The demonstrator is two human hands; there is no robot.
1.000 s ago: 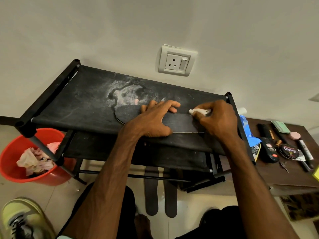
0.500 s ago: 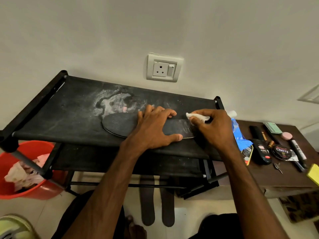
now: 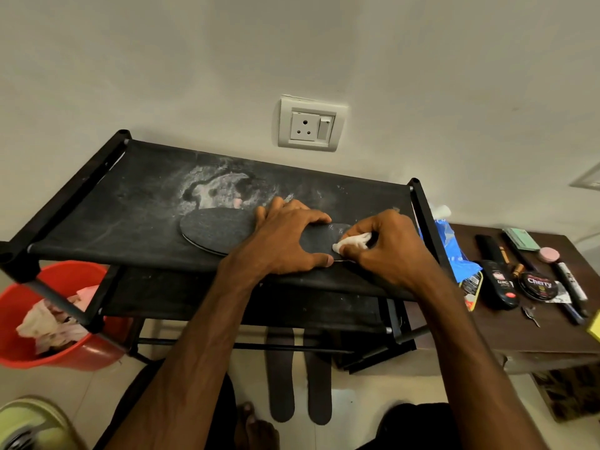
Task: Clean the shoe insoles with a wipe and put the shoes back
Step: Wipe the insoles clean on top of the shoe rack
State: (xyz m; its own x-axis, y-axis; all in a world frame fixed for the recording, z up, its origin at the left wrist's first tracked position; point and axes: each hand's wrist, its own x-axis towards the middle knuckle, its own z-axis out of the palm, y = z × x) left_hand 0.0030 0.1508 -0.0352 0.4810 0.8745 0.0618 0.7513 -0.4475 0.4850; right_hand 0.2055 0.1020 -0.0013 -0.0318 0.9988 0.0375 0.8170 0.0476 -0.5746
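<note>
Pressing insole [image 3: 217,233], hands [image 3: 285,237] splayed, bunched.

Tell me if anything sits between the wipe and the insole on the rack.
Nothing visible does. The right hand presses the wipe straight onto the insole, near its right end, while the left hand pins the insole flat on the rack.

You've got loads of open room on the left half of the rack top [image 3: 107,219], just dusty fabric. On the right, the rack's side bar [image 3: 425,222] and that blue pouch [image 3: 449,251] box you in.
</note>
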